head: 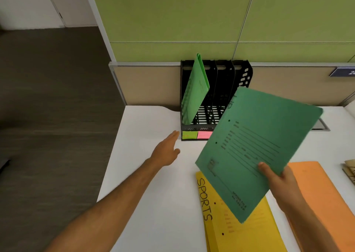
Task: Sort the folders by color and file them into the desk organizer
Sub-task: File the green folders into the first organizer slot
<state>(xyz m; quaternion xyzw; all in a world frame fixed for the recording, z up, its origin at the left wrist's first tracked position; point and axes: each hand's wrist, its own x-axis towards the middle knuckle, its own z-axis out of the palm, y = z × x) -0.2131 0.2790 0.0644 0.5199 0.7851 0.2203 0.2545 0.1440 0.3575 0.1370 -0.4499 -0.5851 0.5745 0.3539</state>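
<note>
My right hand (276, 176) grips a dark green folder (255, 148) by its lower right edge, thumb on top, holding it tilted above the desk in front of the organizer. The black desk organizer (223, 82) stands against the partition; a light green folder (195, 90) leans in its leftmost slot. Green (189, 135) and pink (204, 134) sticky labels mark its front. My left hand (168, 149) reaches with straight fingers toward the organizer's front left corner and holds nothing. A yellow folder marked SPORTS (238, 230) and an orange folder (318, 194) lie on the desk.
The white desk (149, 174) ends at its left edge, with dark floor (48, 117) beyond. A green and beige partition (172, 21) rises behind the organizer. A cable slot (320, 125) sits at the back right. Beige papers (350, 171) lie at the right edge.
</note>
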